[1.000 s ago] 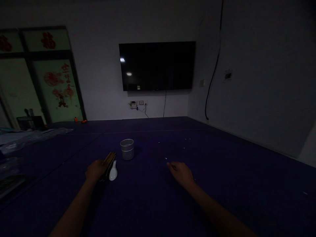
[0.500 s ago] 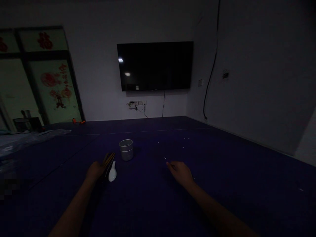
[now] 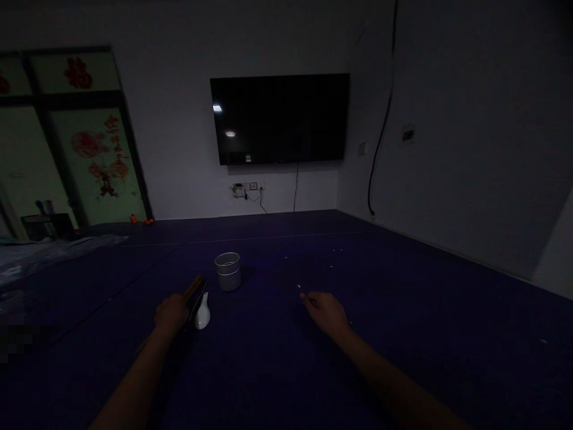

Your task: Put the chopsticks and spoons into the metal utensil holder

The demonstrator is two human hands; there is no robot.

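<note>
My left hand is closed around a bundle of brown chopsticks, whose ends point forward past my fingers. Just right of it a white spoon lies on the dark blue surface, handle pointing away from me. Beyond the spoon stands a grey metal cup, upright; its inside bottom is out of sight. My right hand rests low over the surface on the right, fingers curled together. A small white scrap lies just past its fingertips. Whether those fingers pinch anything is too dark to tell.
Several tiny white bits are scattered farther right. Crumpled clear plastic lies at the left, near small orange items. A television hangs on the far wall above sockets and cords. A black cable runs down the right wall.
My left hand has drawn slightly back and left with the chopsticks, which now lie more together and farther back along the palm. My right hand has hardly moved.
</note>
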